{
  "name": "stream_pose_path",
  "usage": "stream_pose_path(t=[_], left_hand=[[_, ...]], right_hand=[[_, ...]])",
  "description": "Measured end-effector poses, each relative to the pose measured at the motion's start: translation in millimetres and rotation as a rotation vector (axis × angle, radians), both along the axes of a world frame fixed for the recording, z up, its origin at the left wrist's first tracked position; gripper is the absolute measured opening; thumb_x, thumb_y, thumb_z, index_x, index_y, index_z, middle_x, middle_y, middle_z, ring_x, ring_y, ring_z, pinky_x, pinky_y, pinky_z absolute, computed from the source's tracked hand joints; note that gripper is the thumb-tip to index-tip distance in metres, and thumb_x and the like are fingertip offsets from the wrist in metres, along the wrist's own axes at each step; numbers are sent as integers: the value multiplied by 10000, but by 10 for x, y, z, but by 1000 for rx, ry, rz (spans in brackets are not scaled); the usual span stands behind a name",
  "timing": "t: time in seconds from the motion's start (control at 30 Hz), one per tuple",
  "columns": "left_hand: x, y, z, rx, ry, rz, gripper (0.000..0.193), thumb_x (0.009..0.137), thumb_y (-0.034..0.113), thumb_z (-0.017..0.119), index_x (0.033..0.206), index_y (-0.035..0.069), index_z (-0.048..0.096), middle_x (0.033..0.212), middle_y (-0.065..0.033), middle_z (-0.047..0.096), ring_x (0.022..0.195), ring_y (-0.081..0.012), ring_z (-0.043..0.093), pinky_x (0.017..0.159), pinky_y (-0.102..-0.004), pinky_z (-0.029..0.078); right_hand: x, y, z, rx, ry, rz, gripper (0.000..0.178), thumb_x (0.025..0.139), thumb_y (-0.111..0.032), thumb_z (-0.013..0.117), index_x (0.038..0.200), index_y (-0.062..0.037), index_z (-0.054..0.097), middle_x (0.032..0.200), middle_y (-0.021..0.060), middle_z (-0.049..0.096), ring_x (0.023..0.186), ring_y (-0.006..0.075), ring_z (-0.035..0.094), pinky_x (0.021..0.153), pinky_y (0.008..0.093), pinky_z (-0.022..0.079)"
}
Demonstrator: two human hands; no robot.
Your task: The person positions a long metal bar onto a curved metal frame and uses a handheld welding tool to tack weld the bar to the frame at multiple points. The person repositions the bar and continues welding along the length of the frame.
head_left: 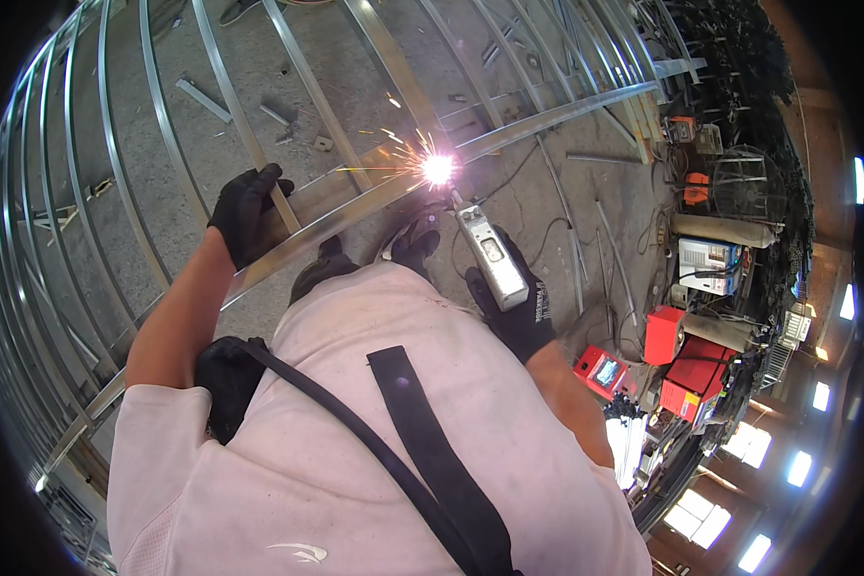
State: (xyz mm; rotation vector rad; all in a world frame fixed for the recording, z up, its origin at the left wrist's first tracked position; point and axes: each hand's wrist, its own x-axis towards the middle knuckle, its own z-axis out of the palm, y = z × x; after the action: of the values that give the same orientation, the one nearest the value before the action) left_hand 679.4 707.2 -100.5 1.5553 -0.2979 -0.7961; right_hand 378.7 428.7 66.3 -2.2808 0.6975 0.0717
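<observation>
"What are the two hands doing?"

"Both wear dark gloves. The left hand [245,216] is curled around a metal slat [233,101], near where it meets the long rail [355,211] of the frame. The right hand [523,317] is closed around a silver welding tool [492,252], its front end pointing away from the body."

"Is either grip loose?"

"Neither looks it. The fingers are bent in on both sides, though I can't see how far they wrap: the right palm and most of its fingers are behind the tool, and the underside of the left grip is out of sight."

"Where does the tool stand?"

"In front of the body, right of centre, just on the near side of the rail. A bright spark [438,170] burns just beyond its nozzle, on the rail, throwing orange streaks to the left."

"Can you make out the joint?"

"No, the glare swallows it, and the very tip too."

"Anything else hard to see?"

"The shirt [326,461] covers the near part of the floor [163,221] and part of the dark shoes [416,248]. The frame's far end is cut off, its left side bends into the dark rim, and the black clutter at far right is unclear."
</observation>
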Motion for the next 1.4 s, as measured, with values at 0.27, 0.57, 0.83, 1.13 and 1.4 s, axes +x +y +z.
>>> stream_pose_path(t=[0.27, 0.57, 0.83, 1.13, 1.4], left_hand=[[-10, -87, 273, 138, 312, 130, 303, 1083, 280, 583, 1132, -11, 653, 1073, -138, 749, 946, -227, 709, 869, -368, 562], [-17, -135, 348, 106, 415, 201, 343, 1080, 333, 590, 1097, -1, 664, 1082, -150, 744, 943, -223, 700, 864, -368, 565], [-16, -133, 353, 93, 424, 188, 335, 1090, 323, 578, 1116, -1, 656, 1075, -149, 735, 954, -230, 695, 875, -372, 568], [-18, -126, 305, 93, 393, 168, 343, 1112, 306, 534, 1171, -10, 652, 1092, -153, 728, 977, -233, 690, 887, -376, 567], [-29, -127, 348, 74, 451, 192, 372, 1113, 312, 529, 1253, -18, 626, 1151, -170, 717, 1022, -244, 687, 911, -386, 567]], right_hand=[[-23, -20, -15, -29, -10, 43, 634, 1000, -229, 729, 1550, -37, 479, 1460, 194, 628, 1336, 291, 635, 1100, 367, 504], [-50, -25, -54, -69, -40, 63, 620, 996, -222, 730, 1536, -31, 493, 1458, 198, 627, 1329, 300, 639, 1092, 370, 510], [-65, 5, -75, -103, -129, 68, 543, 1003, -311, 676, 1451, -28, 562, 1402, 251, 631, 1220, 424, 658, 1004, 455, 551], [-85, 17, -17, -23, -10, 11, 638, 996, -243, 731, 1545, -35, 481, 1460, 200, 625, 1332, 306, 637, 1093, 379, 512], [-97, 51, -6, 22, 5, -30, 652, 996, -253, 732, 1551, -33, 470, 1464, 202, 621, 1344, 300, 629, 1103, 380, 505]])
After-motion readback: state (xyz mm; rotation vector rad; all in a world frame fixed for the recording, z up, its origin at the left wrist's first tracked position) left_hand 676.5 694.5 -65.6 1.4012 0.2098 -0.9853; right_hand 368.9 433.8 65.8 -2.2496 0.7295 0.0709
